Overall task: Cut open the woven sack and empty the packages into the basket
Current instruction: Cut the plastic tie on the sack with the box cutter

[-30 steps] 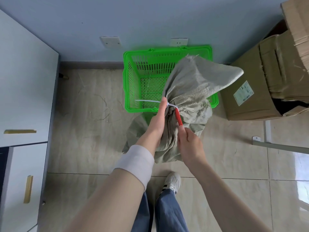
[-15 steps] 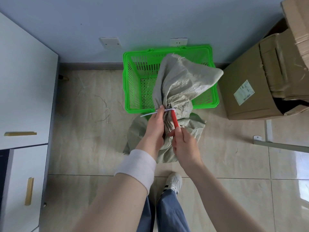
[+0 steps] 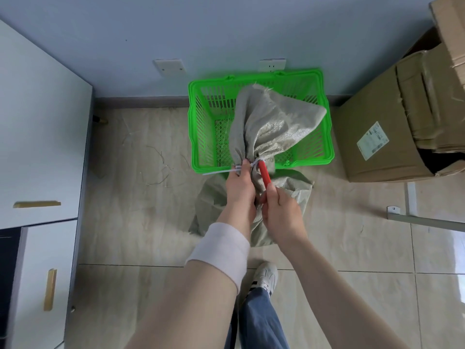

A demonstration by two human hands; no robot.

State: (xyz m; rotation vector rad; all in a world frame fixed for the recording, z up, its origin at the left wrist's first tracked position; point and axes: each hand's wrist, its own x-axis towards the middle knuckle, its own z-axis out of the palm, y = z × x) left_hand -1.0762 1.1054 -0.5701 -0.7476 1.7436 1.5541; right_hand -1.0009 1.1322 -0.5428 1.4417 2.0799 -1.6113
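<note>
Left hand (image 3: 239, 183) is gripping the neck of the sack (image 3: 264, 137), fingers closed round the bunched cloth right at the white zip tie (image 3: 235, 170) w/ its loose tail sticking out to the left. Right hand (image 3: 279, 210) is closed on a red-handled cutter (image 3: 264, 172), holding its tip against the tie on the right side of the neck; can't tell the blade itself, too small. Sack is standing on the tiled floor (image 3: 141, 222) directly in front of the person, its lower part bulging beneath both hands, its floppy top above the tie leaning over the front rim & into the green basket (image 3: 201, 127). Basket is sitting against the wall just beyond the sack, nothing else showing inside it. Cardboard box (image 3: 377, 137) is sitting to the right of the basket, white cabinet (image 3: 37, 122) at left. White wristband (image 3: 221, 250) is sitting on the left forearm, and one sneaker (image 3: 264, 275) is showing below the sack.
</note>
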